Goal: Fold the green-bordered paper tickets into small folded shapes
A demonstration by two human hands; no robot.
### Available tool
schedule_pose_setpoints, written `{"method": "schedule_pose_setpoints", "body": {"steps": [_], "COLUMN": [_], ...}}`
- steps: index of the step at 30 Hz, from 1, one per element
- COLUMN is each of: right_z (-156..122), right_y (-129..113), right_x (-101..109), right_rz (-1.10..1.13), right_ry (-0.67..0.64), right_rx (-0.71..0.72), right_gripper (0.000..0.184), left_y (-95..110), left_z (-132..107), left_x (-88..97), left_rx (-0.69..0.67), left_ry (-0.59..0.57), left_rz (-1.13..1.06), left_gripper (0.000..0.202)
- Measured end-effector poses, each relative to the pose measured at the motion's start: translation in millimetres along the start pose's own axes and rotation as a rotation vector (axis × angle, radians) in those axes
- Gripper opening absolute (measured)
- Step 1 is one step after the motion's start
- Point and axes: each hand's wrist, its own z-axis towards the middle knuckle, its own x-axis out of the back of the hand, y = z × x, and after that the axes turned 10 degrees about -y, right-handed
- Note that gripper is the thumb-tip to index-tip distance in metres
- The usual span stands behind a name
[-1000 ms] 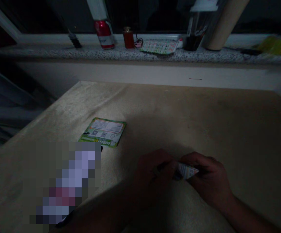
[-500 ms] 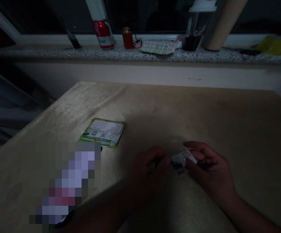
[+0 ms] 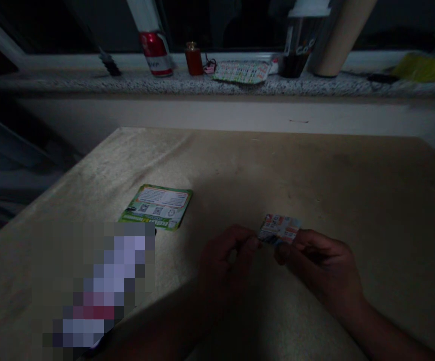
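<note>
The scene is dim. Both hands hold a small printed card (image 3: 279, 228) just above the beige tabletop (image 3: 315, 170). My left hand (image 3: 225, 260) pinches the card's left edge with thumb and forefinger. My right hand (image 3: 320, 268) grips its right lower edge, fingers curled. The card faces up, white with red and blue print. A larger green-bordered card (image 3: 157, 206) lies flat on the table to the left of my hands.
A blurred-out object (image 3: 100, 291) lies at the near left of the table. On the stone windowsill (image 3: 89, 82) behind stand a red can (image 3: 156, 52), a small red jar (image 3: 194, 59), a printed sheet (image 3: 242, 71), a dark cup (image 3: 296, 50) and a cardboard tube (image 3: 338, 40).
The small card was folded or edge-on between my hands and is now lifted, opened flat and turned face up. Both hands rose slightly away from me.
</note>
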Motion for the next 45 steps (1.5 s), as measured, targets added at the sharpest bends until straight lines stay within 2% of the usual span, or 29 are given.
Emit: {"method": "schedule_pose_setpoints", "body": {"steps": [5,9,13,15,20,25,29,33,36,41,45], "right_z": [0.5,1.3,1.5,0.4,-1.7,-0.8,-0.9,-1.5,-1.0,-0.5,-1.8], "right_y": [-0.1,-3.4,-5.3,-5.4,-9.2,-12.9,-10.8,-11.2,-14.5,-16.2,-13.5], "right_x": [5.6,8.7,13.6,15.3,15.1,14.1,15.0,14.5,14.2,16.6,18.4], "right_rz": [-0.003,-0.118,-0.283,-0.344,-0.424,-0.467,-0.42,-0.357,-0.358,-0.405,-0.423], "right_ry": [-0.055,-0.092,-0.185,-0.219,-0.234,-0.203,-0.163,-0.076,-0.035,-0.071,-0.09], "right_rx": [0.01,0.096,0.216,0.253,0.255,0.273,0.309,0.288,0.316,0.446,0.458], "right_gripper": [0.01,0.011,0.01,0.011,0.017,0.025,0.013,0.028,0.029,0.029,0.031], "left_y": [2.3,6.5,1.7,-1.3,2.9,10.5,8.9,7.0,5.1,1.7,2.5], "left_z": [0.6,3.2,0.6,-1.6,-0.1,4.6,5.1,5.5,4.7,4.0,5.6], "left_x": [-0.3,0.3,1.4,2.6,7.3,12.4,13.8,13.4,14.3,19.1,20.9], "left_rx": [-0.071,-0.035,0.146,0.211,0.226,0.266,0.273,0.214,0.12,-0.129,-0.241], "left_ry": [-0.196,-0.297,-0.308,-0.3,-0.248,-0.205,-0.253,-0.226,-0.215,-0.197,-0.183], "left_rz": [0.063,0.031,-0.01,-0.066,-0.271,-0.351,-0.498,-0.529,-0.429,-0.108,-0.052], "left_gripper": [0.015,0.017,0.015,0.021,0.021,0.021,0.017,0.008,0.014,0.016,0.016]}}
